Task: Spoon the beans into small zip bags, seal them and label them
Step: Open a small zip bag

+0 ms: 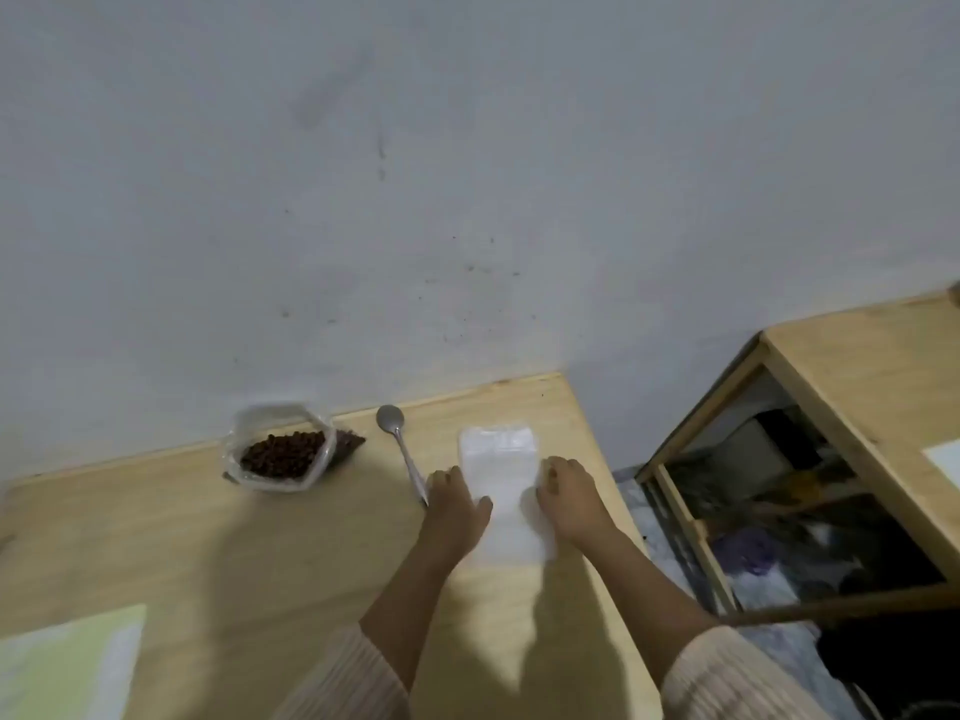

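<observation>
A stack of small clear zip bags (497, 454) lies flat on the wooden table (260, 537), near its right edge. My left hand (454, 498) holds the stack's left edge with curled fingers and my right hand (569, 493) holds its right edge the same way. A metal spoon (400, 439) lies just left of the stack, bowl toward the wall, its handle end beside my left hand. Further left stands an open clear bag of dark brown beans (283, 452).
A pale green sheet (67, 662) lies at the table's front left corner. The grey wall (467, 200) runs right behind the table. To the right is a gap with clutter on the floor, then a second wooden table (878, 371) with a white sheet at its edge.
</observation>
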Demonstrator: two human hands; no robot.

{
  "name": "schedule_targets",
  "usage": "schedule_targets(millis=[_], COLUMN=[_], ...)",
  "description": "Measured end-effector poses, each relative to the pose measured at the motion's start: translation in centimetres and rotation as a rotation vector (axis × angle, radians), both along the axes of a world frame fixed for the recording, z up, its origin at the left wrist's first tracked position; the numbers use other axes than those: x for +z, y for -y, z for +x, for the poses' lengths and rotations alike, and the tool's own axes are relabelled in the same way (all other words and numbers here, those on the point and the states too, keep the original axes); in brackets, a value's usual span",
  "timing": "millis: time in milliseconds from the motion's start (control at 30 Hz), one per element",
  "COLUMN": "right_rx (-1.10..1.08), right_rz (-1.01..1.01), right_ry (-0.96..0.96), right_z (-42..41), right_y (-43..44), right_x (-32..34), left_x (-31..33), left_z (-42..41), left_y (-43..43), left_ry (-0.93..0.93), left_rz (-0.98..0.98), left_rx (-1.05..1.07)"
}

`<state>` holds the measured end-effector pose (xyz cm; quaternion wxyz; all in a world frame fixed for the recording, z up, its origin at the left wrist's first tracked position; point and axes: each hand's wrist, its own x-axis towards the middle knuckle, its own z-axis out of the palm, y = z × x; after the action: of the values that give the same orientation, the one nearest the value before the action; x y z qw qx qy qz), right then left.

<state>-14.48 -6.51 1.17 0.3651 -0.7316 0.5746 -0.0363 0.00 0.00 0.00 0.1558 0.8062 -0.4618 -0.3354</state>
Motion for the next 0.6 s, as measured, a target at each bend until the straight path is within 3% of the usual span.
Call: schedule_targets(millis=[267,600], right_rx=[-0.046,-0.258], right_rz=[-0.029,-0.122], right_ry=[0.061,0.201], right_z=[0.7,0.6], right_y=[-0.2,-1.5], right_x=[0.0,-0.5], left_x=[-0.2,-0.4], left_z=[-1.2,-1.7], left_y=[0.3,-0.8], left_ry=[-0.054,-0.185], left_rz=[-0.067,-0.258], left_rx=[0.126,0.277])
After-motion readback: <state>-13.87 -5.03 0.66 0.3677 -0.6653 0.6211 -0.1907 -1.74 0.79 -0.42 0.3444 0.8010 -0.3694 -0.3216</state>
